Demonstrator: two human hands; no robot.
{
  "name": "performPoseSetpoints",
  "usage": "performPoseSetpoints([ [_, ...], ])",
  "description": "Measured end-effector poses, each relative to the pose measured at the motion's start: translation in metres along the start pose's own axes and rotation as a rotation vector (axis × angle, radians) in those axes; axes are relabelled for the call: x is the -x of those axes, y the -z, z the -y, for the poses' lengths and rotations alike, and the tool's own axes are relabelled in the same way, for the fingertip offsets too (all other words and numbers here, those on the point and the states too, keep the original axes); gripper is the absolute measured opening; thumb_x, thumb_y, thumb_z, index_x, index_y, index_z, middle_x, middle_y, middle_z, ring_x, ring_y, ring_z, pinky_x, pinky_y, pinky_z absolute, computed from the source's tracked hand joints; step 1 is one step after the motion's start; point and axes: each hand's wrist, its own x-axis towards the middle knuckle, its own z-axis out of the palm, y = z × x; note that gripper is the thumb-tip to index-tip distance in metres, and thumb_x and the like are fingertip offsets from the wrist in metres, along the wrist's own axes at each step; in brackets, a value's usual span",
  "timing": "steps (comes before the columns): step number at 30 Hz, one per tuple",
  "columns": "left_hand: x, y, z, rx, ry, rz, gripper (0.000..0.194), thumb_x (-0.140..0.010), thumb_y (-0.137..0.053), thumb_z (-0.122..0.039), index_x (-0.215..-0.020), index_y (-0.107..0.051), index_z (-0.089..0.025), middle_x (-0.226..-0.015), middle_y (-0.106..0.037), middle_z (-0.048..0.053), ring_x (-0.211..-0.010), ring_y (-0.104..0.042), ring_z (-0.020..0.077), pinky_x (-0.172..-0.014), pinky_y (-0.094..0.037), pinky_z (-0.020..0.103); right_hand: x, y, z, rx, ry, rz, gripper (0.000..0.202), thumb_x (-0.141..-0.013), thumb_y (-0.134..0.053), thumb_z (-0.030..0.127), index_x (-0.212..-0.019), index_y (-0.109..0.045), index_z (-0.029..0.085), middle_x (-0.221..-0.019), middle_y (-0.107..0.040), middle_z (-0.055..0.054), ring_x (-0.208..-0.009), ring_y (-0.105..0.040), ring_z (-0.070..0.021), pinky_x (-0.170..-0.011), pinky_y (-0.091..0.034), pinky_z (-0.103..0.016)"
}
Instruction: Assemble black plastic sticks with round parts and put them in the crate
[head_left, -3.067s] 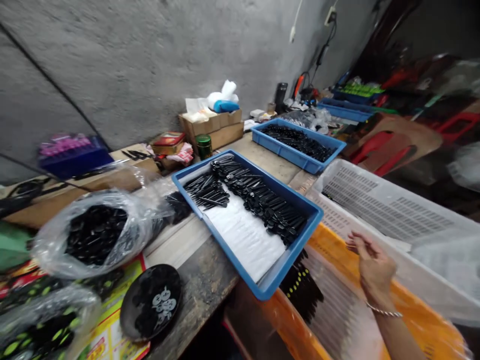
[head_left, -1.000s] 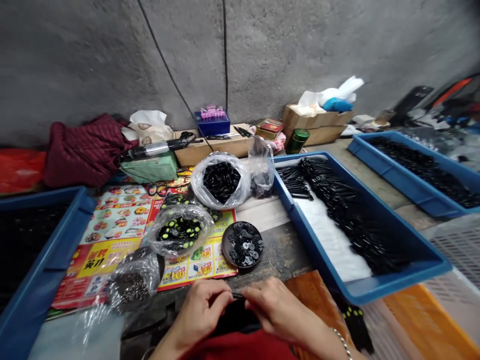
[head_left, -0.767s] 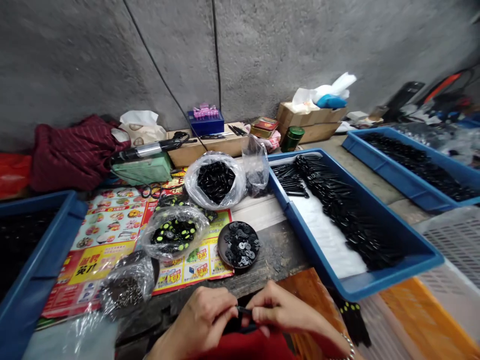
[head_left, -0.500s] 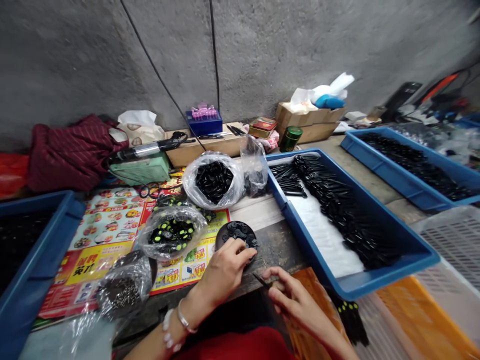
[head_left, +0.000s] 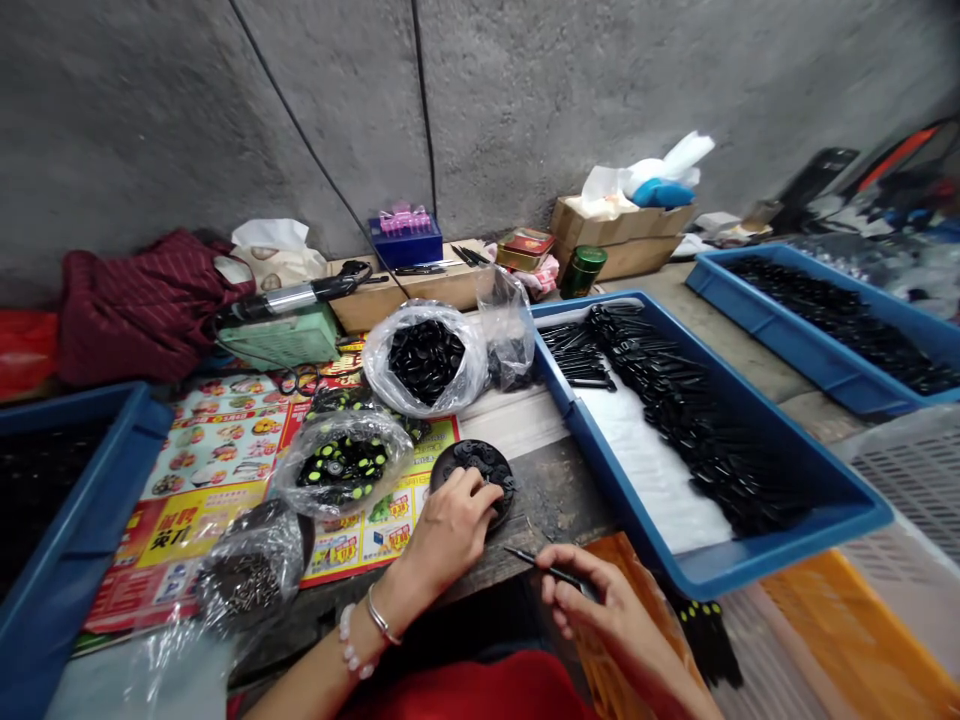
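Note:
My left hand (head_left: 454,522) reaches over a round black dish (head_left: 442,462) of small flat black parts (head_left: 484,462). Its fingers are bent together at the parts, and their tips hide whatever they pinch. To the right, at the table's front edge, my right hand (head_left: 589,590) is closed around a thin black pen-like tool (head_left: 551,570). The narrow tip points left, toward the dish, and does not touch it.
A blue tray (head_left: 787,590) of long black pieces (head_left: 690,420) stands at right. Plastic bags hold black pieces (head_left: 426,360), black-and-yellow pieces (head_left: 341,470) and small metal pieces (head_left: 251,585). A second blue bin (head_left: 135,420) sits at left, and scissors (head_left: 300,380) lie on a printed sheet (head_left: 225,440).
My right hand has turned a little, and more of the pen-like tool shows. My left hand has shifted slightly left and down, with its fingers still in the dish.

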Motion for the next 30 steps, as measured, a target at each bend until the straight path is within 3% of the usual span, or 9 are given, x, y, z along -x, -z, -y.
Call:
performPoseSetpoints([
  [4,0.0,-0.001,-0.002,0.017,-0.028,0.017,0.02,-0.089,-0.052,-0.012,-0.102,-0.065,-0.02,-0.093,-0.058,0.007,-0.089,-0.051,0.0233,-0.076,-0.046,0.035,0.002,0.0,0.003,-0.069,0.009,-0.049,0.044,-0.068,-0.081,0.042,-0.103,-0.068,0.017,-0.078,-0.066,-0.003,-0.057,-0.056,-0.0117,-0.052,-0.047,-0.023],
  [11,0.0,-0.001,0.002,0.226,0.025,-0.051,0.014,-0.086,-0.053,-0.01,-0.085,-0.064,-0.018,-0.088,-0.059,0.006,-0.086,-0.052,0.0218,-0.078,-0.044,0.035,0.004,0.004,0.005,-0.098,0.031,-0.043,0.035,-0.072,-0.077,0.047,-0.084,-0.063,0.017,-0.06,-0.062,0.001,-0.05,-0.051,-0.011,-0.05,-0.041,-0.022],
  [14,0.001,0.004,0.006,0.333,0.061,-0.078,0.014,-0.085,-0.052,-0.009,-0.081,-0.062,-0.018,-0.086,-0.062,0.004,-0.085,-0.055,0.0199,-0.078,-0.044,0.033,0.006,0.004,0.007,-0.108,0.073,-0.108,0.037,-0.069,-0.08,0.044,-0.089,-0.065,0.017,-0.065,-0.063,-0.001,-0.054,-0.053,-0.0124,-0.053,-0.043,-0.024],
  [18,0.004,0.013,0.01,0.48,0.149,-0.096,0.013,-0.081,-0.052,-0.009,-0.076,-0.062,-0.016,-0.078,-0.064,0.002,-0.072,-0.057,0.0155,-0.066,-0.044,0.025,0.007,0.008,0.006,-0.111,0.068,-0.136,0.041,-0.067,-0.081,0.046,-0.092,-0.068,0.016,-0.064,-0.065,-0.002,-0.051,-0.053,-0.0128,-0.052,-0.041,-0.025],
  [22,0.013,0.02,0.007,0.6,0.194,-0.055,0.01,-0.076,-0.056,-0.012,-0.072,-0.064,-0.014,-0.07,-0.065,0.001,-0.062,-0.055,0.0132,-0.057,-0.041,0.021,0.005,0.01,0.002,0.076,0.057,-0.05,0.04,-0.075,-0.071,0.055,-0.08,-0.072,0.015,-0.05,-0.052,0.002,-0.044,-0.045,-0.0111,-0.047,-0.036,-0.024],
  [26,0.026,0.023,-0.002,0.826,0.24,0.058,0.01,-0.069,-0.058,-0.012,-0.069,-0.067,-0.013,-0.071,-0.065,0.002,-0.067,-0.058,0.0145,-0.061,-0.044,0.021,0.0,-0.003,-0.001,0.375,0.27,-0.004,0.035,-0.081,-0.066,0.05,-0.074,-0.075,0.017,-0.078,-0.062,-0.006,-0.074,-0.058,-0.0198,-0.067,-0.046,-0.029],
  [28,0.032,0.023,-0.007,0.922,0.295,0.121,0.01,-0.068,-0.059,-0.012,-0.069,-0.069,-0.013,-0.067,-0.065,0.001,-0.064,-0.057,0.014,-0.06,-0.044,0.021,-0.002,-0.012,-0.006,0.349,0.195,0.034,0.035,-0.083,-0.063,0.049,-0.084,-0.075,0.017,-0.076,-0.063,-0.005,-0.072,-0.06,-0.0206,-0.066,-0.048,-0.03],
  [30,0.037,0.021,-0.01,0.958,0.332,0.159,0.011,-0.067,-0.059,-0.012,-0.07,-0.07,-0.012,-0.066,-0.066,0.001,-0.063,-0.057,0.014,-0.06,-0.044,0.022,-0.003,-0.019,-0.013,0.285,0.069,0.078,0.04,-0.081,-0.064,0.051,-0.097,-0.073,0.015,-0.067,-0.061,-0.002,-0.056,-0.057,-0.0163,-0.054,-0.047,-0.027],
])
